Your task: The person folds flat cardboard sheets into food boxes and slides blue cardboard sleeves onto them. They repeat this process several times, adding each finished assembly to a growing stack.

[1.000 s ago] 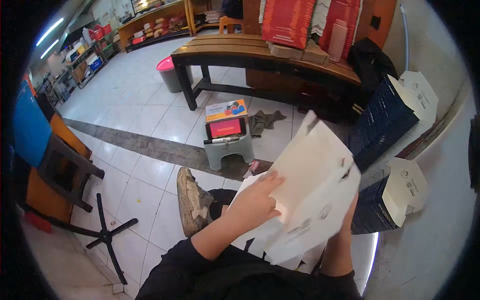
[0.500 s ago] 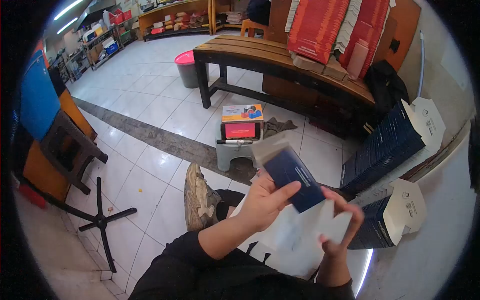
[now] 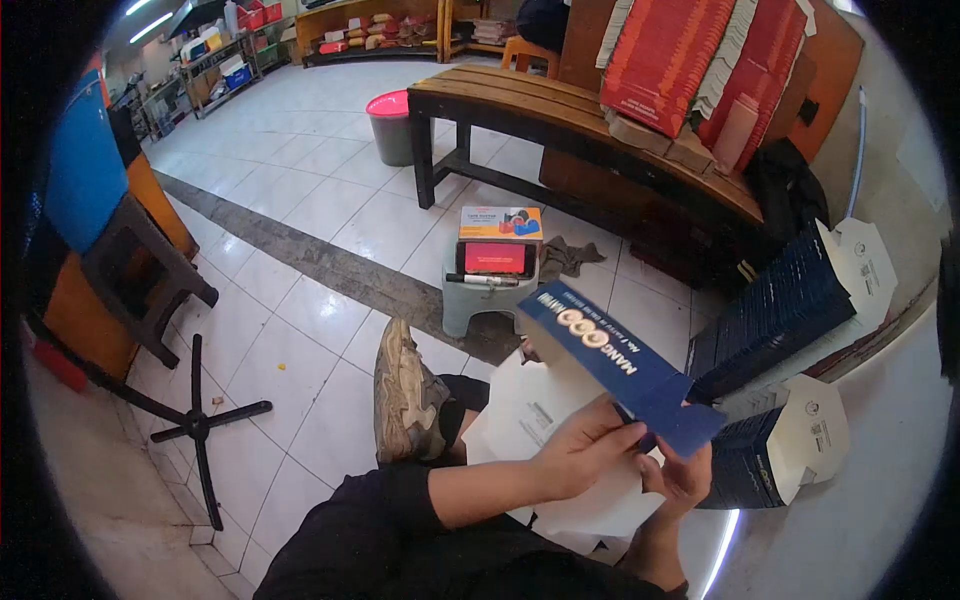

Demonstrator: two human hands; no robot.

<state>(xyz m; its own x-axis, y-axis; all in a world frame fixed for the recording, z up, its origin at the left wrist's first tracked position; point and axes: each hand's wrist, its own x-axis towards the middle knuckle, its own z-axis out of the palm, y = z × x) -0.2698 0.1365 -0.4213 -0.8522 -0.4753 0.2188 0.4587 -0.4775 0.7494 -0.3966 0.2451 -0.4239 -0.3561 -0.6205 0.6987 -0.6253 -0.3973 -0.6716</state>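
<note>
A dark blue printed carton (image 3: 612, 345) with pale lettering is held up over my lap, slanting down to the right. My left hand (image 3: 590, 450) pinches its lower edge near the right end. Just right of it, my right hand (image 3: 684, 472) closes round the carton's right-end flap. Beneath both hands, white cardboard sheets (image 3: 520, 405) with small print lie across my lap.
Two stacks of nested blue cartons (image 3: 775, 310) stand at the right by the wall. Ahead is a small grey stool (image 3: 468, 312) with a box, phone and pen. Behind it stands a wooden bench (image 3: 500, 95) bearing red cartons. A black stand base (image 3: 198, 424) is at left.
The blue carton has turned so that its lettered side shows as a long strip. My left hand has moved lower and right, to the carton's lower edge. The view has shifted slightly.
</note>
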